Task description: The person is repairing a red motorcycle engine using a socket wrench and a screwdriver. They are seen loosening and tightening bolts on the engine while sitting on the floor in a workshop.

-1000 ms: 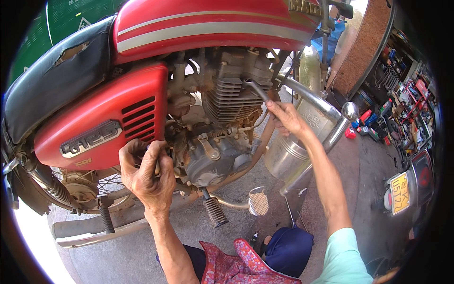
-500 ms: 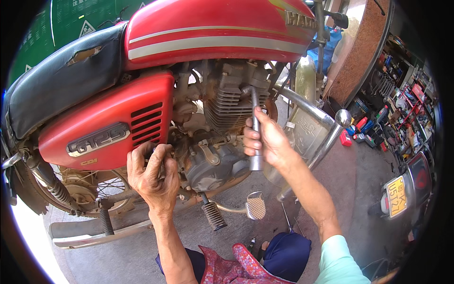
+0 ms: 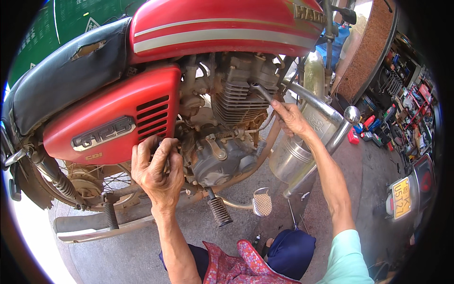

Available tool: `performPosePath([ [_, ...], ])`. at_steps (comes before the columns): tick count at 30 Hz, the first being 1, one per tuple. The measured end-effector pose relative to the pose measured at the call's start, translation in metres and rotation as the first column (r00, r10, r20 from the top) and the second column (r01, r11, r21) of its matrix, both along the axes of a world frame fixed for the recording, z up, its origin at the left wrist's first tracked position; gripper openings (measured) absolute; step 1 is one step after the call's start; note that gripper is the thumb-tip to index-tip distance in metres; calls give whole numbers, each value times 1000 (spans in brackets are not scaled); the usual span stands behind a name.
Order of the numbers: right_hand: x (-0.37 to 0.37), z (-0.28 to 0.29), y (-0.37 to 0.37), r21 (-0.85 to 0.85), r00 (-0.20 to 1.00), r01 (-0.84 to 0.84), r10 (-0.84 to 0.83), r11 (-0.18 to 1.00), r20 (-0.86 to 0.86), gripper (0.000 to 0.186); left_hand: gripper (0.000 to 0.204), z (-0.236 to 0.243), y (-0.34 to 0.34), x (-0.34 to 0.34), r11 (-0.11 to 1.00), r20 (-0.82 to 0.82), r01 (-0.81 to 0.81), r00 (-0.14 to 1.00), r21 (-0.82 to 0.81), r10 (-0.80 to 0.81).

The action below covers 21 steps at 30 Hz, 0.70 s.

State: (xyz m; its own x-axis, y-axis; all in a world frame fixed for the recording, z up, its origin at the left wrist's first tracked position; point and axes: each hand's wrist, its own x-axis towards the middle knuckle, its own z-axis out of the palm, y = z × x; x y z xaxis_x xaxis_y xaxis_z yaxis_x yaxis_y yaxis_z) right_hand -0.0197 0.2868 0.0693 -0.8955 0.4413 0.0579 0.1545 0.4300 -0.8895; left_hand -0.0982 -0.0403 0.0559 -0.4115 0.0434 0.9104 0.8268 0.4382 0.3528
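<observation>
My right hand (image 3: 292, 119) is closed round the handle of a grey metal L-shaped socket wrench (image 3: 263, 93). The wrench's head meets the finned engine cylinder (image 3: 231, 102) of a red motorcycle, and its handle slants down to the right. What the head sits on is hidden. My left hand (image 3: 158, 173) is at the lower front corner of the red side cover (image 3: 109, 113), beside the dark engine case (image 3: 213, 158). Its fingers are bent and drawn together; whatever lies between them is hidden.
A chrome crash bar (image 3: 326, 154) with a ball end juts out beside my right forearm. Below the engine are a rubber footpeg (image 3: 219, 211) and a metal pedal (image 3: 262, 203). Many tools (image 3: 402, 113) lie along the right, near another vehicle's tail with a yellow plate (image 3: 401, 198).
My right hand has swung the wrench handle up and to the right, from nearly upright to slanting. My left hand keeps its place by the side cover. The whole view has shifted slightly.
</observation>
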Motion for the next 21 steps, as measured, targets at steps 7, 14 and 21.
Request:
performPosePath([
  [7, 16, 2, -42, -314, 987, 80, -119, 946, -105, 62, 27, 1, -2, 1, 1000, 28, 23, 999, 3, -23],
  [14, 0, 13, -90, -794, 995, -5, -77, 608, -65, 38, 27, 2, 1, 3, 1000, 36, 8, 999, 11, -9],
  [21, -54, 7, -139, -949, 929, -295, -197, 115, -313, 36, 29, 1, 5, 3, 1000, 35, 1, 999, 25, -2],
])
